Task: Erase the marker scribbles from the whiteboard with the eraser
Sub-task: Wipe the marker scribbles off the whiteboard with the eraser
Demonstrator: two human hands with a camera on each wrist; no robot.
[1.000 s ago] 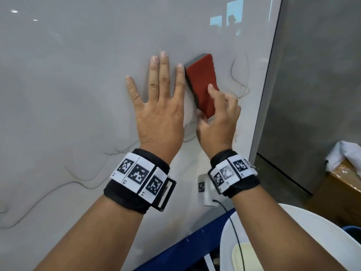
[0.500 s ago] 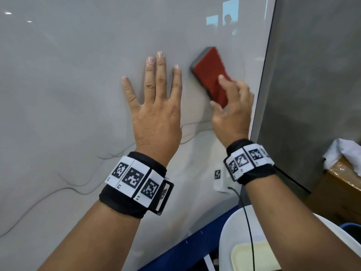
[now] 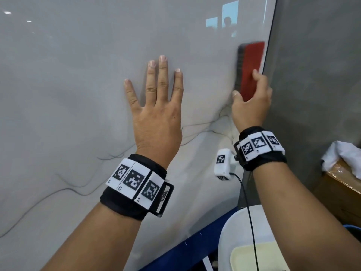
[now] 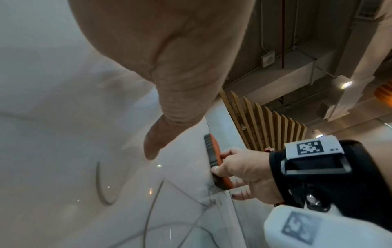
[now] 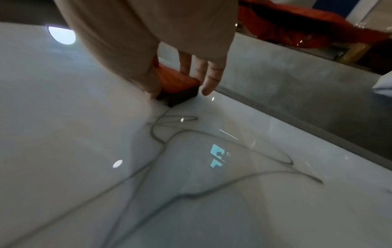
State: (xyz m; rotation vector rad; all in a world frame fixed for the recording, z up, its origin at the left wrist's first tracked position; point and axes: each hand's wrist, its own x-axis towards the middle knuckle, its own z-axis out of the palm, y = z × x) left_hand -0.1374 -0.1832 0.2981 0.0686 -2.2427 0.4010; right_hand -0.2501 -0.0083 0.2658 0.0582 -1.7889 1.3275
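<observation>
A red eraser (image 3: 250, 69) with a dark felt face lies pressed against the whiteboard (image 3: 78, 75) beside its right edge. My right hand (image 3: 251, 102) grips the eraser's lower half, thumb on its left side, fingers on the right; the eraser (image 4: 216, 162) shows edge-on in the left wrist view and from below as the eraser (image 5: 178, 83) in the right wrist view. My left hand (image 3: 156, 106) rests flat on the board, fingers spread, left of the eraser. Thin grey marker scribbles (image 3: 82, 184) run across the board's lower part; scribbles (image 5: 191, 151) loop just under the eraser.
The board's right edge (image 3: 268, 55) meets a grey wall (image 3: 316, 75). A white round chair back (image 3: 234, 222) and a blue strip (image 3: 195, 249) sit below the board. A cardboard box (image 3: 343, 188) with white cloth stands at the right.
My right hand has swept the eraser rightward and slightly up, from beside my left fingers to the board's right edge. The loop scribbles at upper right are gone. My left hand stayed flat.
</observation>
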